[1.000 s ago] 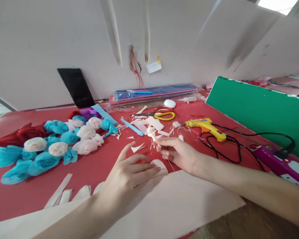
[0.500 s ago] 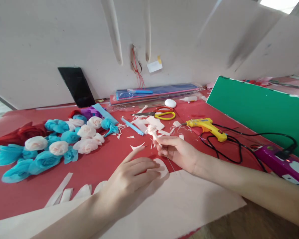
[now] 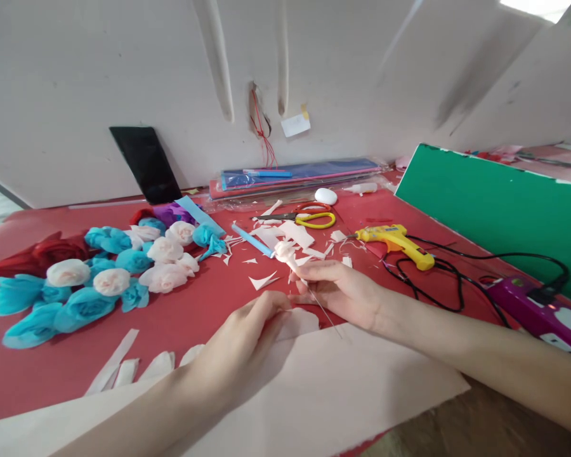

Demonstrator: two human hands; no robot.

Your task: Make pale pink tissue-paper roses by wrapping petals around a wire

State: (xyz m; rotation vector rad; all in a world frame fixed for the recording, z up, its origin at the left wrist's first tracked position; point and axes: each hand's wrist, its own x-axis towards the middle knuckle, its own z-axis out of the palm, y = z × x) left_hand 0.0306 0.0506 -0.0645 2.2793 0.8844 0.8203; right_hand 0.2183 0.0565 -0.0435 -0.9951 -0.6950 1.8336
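Between the thumb and fingers of my right hand point(image 3: 345, 293) is a small pale paper flower point(image 3: 284, 252). Its thin wire stem point(image 3: 324, 311) slants down toward me. My left hand point(image 3: 240, 339) reaches in from the lower left, fingers curled and pinched at the edge of a pale pink paper petal point(image 3: 301, 322). The exact grip of the left fingertips is partly hidden behind the hand. Under both forearms spreads a large pale paper sheet point(image 3: 352, 393). More cut paper petals point(image 3: 158, 367) stick out along its far edge at left.
Blue and pale paper flowers point(image 3: 88, 308) lie at left. Scissors point(image 3: 316, 220), a blue pen point(image 3: 252, 240) and paper scraps point(image 3: 262, 280) lie ahead. A yellow glue gun point(image 3: 394, 244), its cable and a purple power strip point(image 3: 535, 311) occupy the right, beside a green board point(image 3: 495, 216).
My left hand's fingers have gone from outstretched over the petal to pinched at its edge. The paper flower in my right hand has tipped slightly left, and more of its wire shows.
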